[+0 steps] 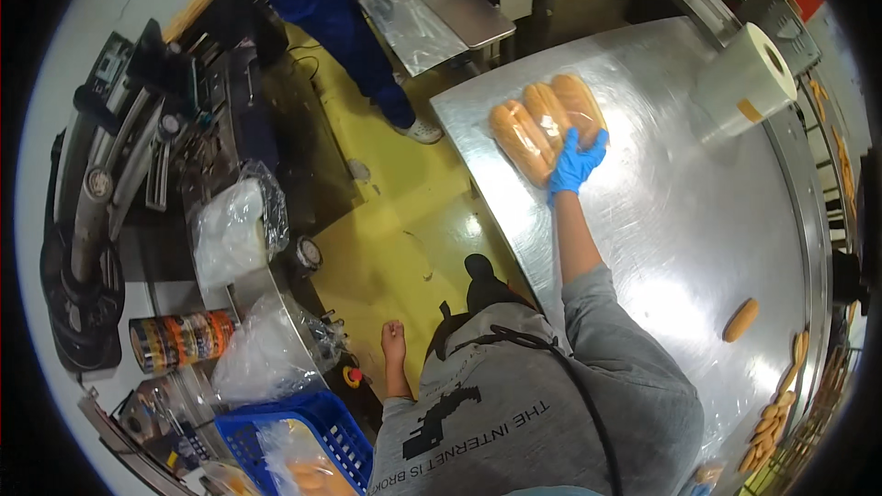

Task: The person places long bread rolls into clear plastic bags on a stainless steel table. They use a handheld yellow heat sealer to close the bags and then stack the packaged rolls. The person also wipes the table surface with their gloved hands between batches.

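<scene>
- The broad, shiny stainless-steel tabletop (pixel 680 220) stretches ahead of and to the right of the right hand; the left hand hangs clear of it, over the yellow floor (pixel 404 220).
- A clear plastic bag holding three long golden-brown bread rolls (pixel 542 124) lies flat on the tabletop, directly under and beyond the fingertips of the right hand.
- The right hand (pixel 576 163), in a blue glove, is laid on the near end of the bag with fingers spread and pressed down; nothing is pinched.
- The step in hand is judged to be the flattening or sliding of the packed bag; a firm, even push without crushing the rolls would be called for next.
- The left hand (pixel 393 342), bare, is held low at the side, well apart from the bag, loosely curled and empty.
- A white roll of film (pixel 746 81) stands well to the right of the gloved hand.
- A single loose roll (pixel 740 320) lies far behind that hand, toward the tabletop's right rim.
</scene>
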The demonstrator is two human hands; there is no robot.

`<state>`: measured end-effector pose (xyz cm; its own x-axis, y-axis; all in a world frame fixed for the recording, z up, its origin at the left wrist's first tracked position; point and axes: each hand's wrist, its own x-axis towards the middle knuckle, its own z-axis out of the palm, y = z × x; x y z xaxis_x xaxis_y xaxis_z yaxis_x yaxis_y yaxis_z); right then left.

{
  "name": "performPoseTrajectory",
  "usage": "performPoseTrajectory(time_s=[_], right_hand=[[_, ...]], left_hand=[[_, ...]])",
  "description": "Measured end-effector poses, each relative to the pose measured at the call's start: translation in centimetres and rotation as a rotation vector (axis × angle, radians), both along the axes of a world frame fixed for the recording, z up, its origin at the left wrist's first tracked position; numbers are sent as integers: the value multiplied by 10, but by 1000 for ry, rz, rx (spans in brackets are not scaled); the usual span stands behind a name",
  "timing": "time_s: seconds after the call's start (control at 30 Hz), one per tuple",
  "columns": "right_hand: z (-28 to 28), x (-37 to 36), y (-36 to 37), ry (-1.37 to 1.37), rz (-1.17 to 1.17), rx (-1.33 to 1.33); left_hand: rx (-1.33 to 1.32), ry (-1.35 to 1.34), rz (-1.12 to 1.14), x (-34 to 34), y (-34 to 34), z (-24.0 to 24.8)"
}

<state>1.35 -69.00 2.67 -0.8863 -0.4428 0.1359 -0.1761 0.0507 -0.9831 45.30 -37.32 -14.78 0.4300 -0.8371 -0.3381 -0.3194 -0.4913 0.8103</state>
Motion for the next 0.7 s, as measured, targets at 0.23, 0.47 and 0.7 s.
performPoseTrajectory(time_s=[0.23, 0.47, 0.7], right_hand=[[19, -33, 76, -106, 272, -108], [-18, -171, 409, 387, -508, 491], [-29, -151, 622, 354, -724, 1617]], left_hand=[[470, -160, -552, -24, -32, 18], [523, -183, -588, -15, 32, -22], [308, -202, -626, -58, 0, -37]])
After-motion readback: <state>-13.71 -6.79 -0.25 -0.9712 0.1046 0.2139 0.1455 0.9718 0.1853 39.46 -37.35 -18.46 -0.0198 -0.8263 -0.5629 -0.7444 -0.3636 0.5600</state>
